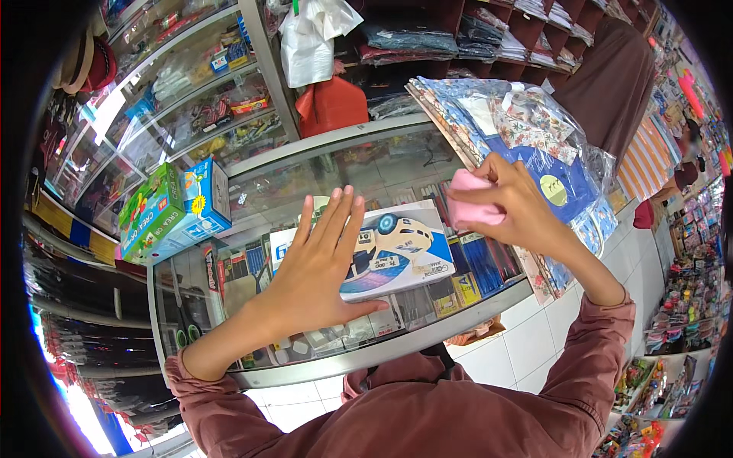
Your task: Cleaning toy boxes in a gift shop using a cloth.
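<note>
My left hand (pixel 315 275) lies with fingers spread over the left part of a white and blue box (pixel 401 246) that shows a picture of a toy-like vehicle or gadget. The box rests on a glass display counter (pixel 355 166) with a metal frame. Bunched in my right hand (pixel 509 206) is a pink cloth (pixel 472 200), just off the box's right end. Beyond that hand, a clear plastic bag (pixel 578 137) with a blue item and floral fabric lies on a stack of floral packs (pixel 441 109).
A green box (pixel 154 217) and a blue box (pixel 207 197) stand at the counter's left end. An orange-red item (pixel 332 109) and white plastic bags (pixel 312 46) hang behind it. Scissors (pixel 186 326) and pens show under the glass. Packed clothes fill the back shelves (pixel 515 34).
</note>
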`<state>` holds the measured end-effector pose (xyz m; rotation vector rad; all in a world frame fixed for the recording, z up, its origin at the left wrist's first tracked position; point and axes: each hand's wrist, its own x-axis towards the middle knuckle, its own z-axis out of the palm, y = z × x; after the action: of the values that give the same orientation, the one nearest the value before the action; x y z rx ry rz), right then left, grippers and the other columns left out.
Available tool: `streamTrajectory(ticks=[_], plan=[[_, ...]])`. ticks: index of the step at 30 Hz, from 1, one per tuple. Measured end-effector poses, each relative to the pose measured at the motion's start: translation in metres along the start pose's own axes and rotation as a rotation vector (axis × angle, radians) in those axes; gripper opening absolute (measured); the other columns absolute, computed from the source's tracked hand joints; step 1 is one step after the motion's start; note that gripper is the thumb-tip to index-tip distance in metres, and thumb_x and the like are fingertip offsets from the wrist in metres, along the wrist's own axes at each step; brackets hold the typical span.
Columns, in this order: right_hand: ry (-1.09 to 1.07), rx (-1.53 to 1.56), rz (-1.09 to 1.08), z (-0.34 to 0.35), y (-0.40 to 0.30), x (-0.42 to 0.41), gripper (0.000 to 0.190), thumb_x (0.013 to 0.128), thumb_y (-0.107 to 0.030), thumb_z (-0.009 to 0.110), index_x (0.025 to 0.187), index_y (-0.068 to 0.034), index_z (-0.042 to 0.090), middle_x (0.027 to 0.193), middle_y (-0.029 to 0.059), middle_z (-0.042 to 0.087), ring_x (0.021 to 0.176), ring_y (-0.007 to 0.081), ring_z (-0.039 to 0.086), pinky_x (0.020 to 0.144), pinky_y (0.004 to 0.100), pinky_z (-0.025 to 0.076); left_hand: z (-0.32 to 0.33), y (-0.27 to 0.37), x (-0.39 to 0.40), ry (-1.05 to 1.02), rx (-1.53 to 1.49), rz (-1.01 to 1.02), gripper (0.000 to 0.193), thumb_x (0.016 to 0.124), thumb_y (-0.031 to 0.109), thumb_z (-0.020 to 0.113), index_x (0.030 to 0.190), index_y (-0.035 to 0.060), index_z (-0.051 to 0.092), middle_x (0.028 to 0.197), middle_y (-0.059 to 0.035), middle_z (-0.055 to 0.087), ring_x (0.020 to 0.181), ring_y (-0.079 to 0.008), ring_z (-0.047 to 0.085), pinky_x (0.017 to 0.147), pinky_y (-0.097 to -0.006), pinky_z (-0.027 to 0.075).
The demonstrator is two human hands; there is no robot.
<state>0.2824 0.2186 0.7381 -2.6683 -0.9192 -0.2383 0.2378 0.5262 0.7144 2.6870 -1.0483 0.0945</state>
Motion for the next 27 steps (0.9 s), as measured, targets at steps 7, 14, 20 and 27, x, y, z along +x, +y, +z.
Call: streamTrajectory(ticks=[7, 14, 20, 27], plan=[[0.159, 0.031, -0.33, -0.021, -0.062, 0.022, 0.054, 0.063, -0.035, 0.087, 0.111, -0.016, 0.073, 0.111, 0.0085, 0.052, 0.103, 0.0271, 0.05, 0.09, 0.0411, 0.037, -0.001, -0.001, 0.001, -0.019, -0.001, -0.01, 0.121, 0.07, 0.059, 0.076, 0.148, -0.0127, 0.016, 0.152, -0.0336, 0.022, 0.146, -0.0429, 0.015, 0.119, -0.0563, 0.004], [-0.009, 0.17, -0.405, 0.031, -0.07, 0.031, 0.053, 0.074, -0.041, 0.079, 0.121, -0.021, 0.064, 0.128, 0.0146, 0.048, 0.113, 0.0329, 0.049, 0.093, 0.0506, 0.037, -0.001, 0.001, 0.001, -0.001, -0.034, -0.01, 0.118, 0.07, 0.056, 0.077, 0.147, -0.013, 0.019, 0.151, -0.0331, 0.024, 0.146, -0.0435, 0.017, 0.118, -0.057, 0.006], [-0.019, 0.172, -0.416, 0.031, -0.066, 0.032, 0.047, 0.072, -0.028, 0.077, 0.116, -0.021, 0.064, 0.117, 0.0129, 0.051, 0.112, 0.0319, 0.049, 0.093, 0.0467, 0.039, -0.002, 0.0, 0.0, -0.021, -0.056, -0.043, 0.123, 0.067, 0.056, 0.08, 0.148, -0.0105, 0.016, 0.154, -0.0284, 0.021, 0.147, -0.0413, 0.015, 0.118, -0.0573, 0.004], [0.042, 0.132, -0.384, 0.031, -0.07, 0.031, 0.039, 0.073, -0.023, 0.075, 0.11, -0.019, 0.067, 0.114, 0.0125, 0.052, 0.106, 0.0311, 0.051, 0.089, 0.043, 0.04, 0.0, -0.001, 0.0, -0.013, -0.039, -0.021, 0.123, 0.067, 0.058, 0.079, 0.147, -0.0118, 0.017, 0.154, -0.0289, 0.021, 0.147, -0.0419, 0.014, 0.118, -0.0576, 0.003]])
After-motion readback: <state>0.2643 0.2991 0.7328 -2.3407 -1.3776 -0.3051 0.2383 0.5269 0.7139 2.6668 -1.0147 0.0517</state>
